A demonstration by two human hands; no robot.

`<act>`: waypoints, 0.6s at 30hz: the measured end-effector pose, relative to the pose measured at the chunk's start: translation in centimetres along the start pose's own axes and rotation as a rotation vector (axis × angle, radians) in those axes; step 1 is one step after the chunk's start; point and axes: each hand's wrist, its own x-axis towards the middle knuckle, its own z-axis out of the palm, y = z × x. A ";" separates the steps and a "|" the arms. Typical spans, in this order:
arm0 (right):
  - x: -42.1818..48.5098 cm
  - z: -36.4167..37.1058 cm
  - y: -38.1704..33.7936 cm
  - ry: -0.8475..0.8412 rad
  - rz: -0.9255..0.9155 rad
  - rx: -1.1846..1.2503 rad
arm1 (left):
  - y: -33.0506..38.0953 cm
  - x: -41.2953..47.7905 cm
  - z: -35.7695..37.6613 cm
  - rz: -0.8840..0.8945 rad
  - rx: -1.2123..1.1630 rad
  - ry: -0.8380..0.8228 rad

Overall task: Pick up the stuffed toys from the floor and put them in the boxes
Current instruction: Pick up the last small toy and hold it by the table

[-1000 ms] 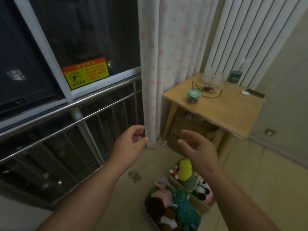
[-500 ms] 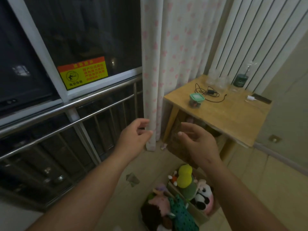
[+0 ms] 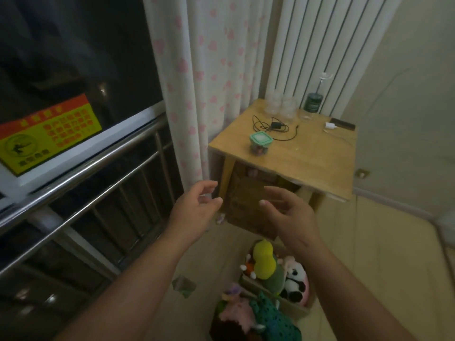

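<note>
Hanging in mid-air, left hand (image 3: 197, 214) and right hand (image 3: 290, 215) hold nothing, each grip loosely half-open.

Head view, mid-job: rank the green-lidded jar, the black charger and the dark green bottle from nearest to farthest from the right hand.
1. The green-lidded jar, near the front edge of the table, closest to the right hand.
2. The black charger, mid-table just behind the jar.
3. The dark green bottle, at the table's back edge, farthest.
</note>
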 end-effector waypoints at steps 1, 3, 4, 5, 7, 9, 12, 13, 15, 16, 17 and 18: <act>0.6 1.1 -0.4 0.019 0.011 -0.007 | -0.5 1.1 -0.9 -0.002 0.001 -0.021; 1.9 3.6 -1.5 0.053 0.027 -0.008 | -1.6 3.2 -2.8 -0.009 0.003 -0.070; 2.4 5.0 -1.9 0.068 0.041 -0.002 | -2.3 4.2 -3.8 -0.009 0.011 -0.093; 2.9 6.3 -2.5 0.084 0.058 0.012 | -3.0 5.2 -4.8 -0.005 0.022 -0.111; 3.7 9.0 -3.3 0.114 0.091 0.032 | -4.3 7.0 -6.8 -0.002 0.040 -0.140; 4.1 11.1 -3.8 0.145 0.109 0.033 | -5.2 8.8 -8.5 -0.005 0.048 -0.177; 4.6 13.2 -4.1 0.155 0.115 0.026 | -5.9 11.3 -10.4 0.011 0.063 -0.191; 4.9 13.8 -4.2 0.153 0.118 0.014 | -6.1 12.1 -10.8 0.019 0.065 -0.190; 5.8 14.6 -4.2 0.157 0.132 -0.009 | -6.6 13.5 -11.4 0.021 0.068 -0.202; 6.4 15.1 -4.2 0.159 0.140 -0.012 | -6.8 14.1 -11.6 0.019 0.068 -0.211; 7.0 15.6 -4.1 0.160 0.145 -0.008 | -7.1 14.9 -11.7 0.018 0.067 -0.221; 7.7 16.1 -4.0 0.159 0.153 -0.001 | -7.3 15.6 -11.8 0.017 0.064 -0.229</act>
